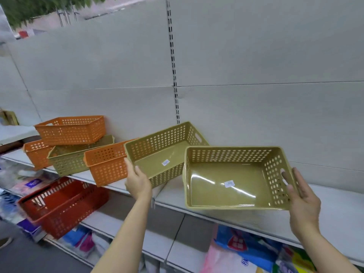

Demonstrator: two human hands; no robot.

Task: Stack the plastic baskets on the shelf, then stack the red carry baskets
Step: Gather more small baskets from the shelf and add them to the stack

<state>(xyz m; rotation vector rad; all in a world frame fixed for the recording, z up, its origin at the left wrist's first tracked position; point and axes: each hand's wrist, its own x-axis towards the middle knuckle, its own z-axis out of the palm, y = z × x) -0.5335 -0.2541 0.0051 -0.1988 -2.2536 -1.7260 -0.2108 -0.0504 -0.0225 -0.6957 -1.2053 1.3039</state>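
My right hand point(302, 201) grips the right end of an olive plastic basket point(226, 184), tilted toward me above the shelf point(334, 213). My left hand point(137, 182) holds the near corner of a second olive basket point(163, 154), also tilted up. To its left an orange basket point(107, 164) stands on the shelf. Further left, a third olive basket point(69, 158) carries an orange basket point(71, 130) on top, with another orange basket point(36, 152) beside them. Red carry baskets point(63, 205) hang out from the lower shelf at the left.
A grey back panel with a slotted upright point(174, 75) rises behind the shelf. Packaged goods point(252, 251) fill the lower shelves. The floor point(23, 259) shows at bottom left.
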